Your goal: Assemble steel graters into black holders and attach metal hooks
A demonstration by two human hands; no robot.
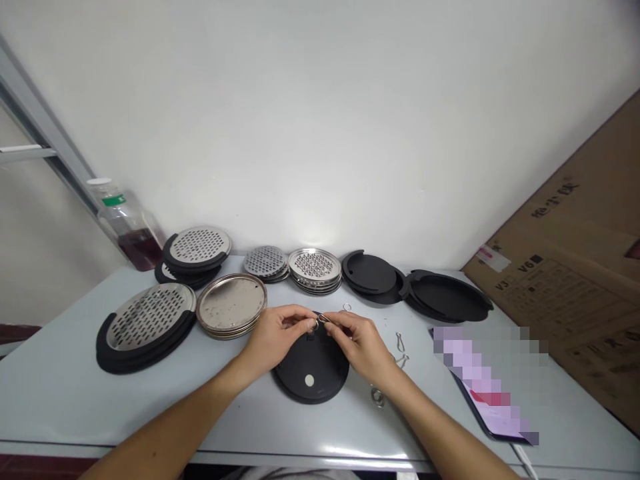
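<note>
In the head view both of my hands meet over the top edge of a round black disc [320, 363] with a white dot on it, lying on the table. My left hand [280, 337] pinches a small metal ring [315, 325] between thumb and forefinger. Pressed close against it, my right hand [361, 340] pinches a small wire clip [324, 319]. Whether ring and clip are linked, or pass through the disc's edge, is too small to tell. Loose wire clips [400, 342] and several metal rings [377, 397] lie to the right of the disc.
Stacked metal lids [233, 300] stand left of my hands, beside black-rimmed perforated discs [153, 319]. Smaller grater discs [315, 267] and black holders [373, 273] line the wall. A phone [485, 387], a cardboard box [565, 267] and a bottle of dark liquid [137, 243] flank the table.
</note>
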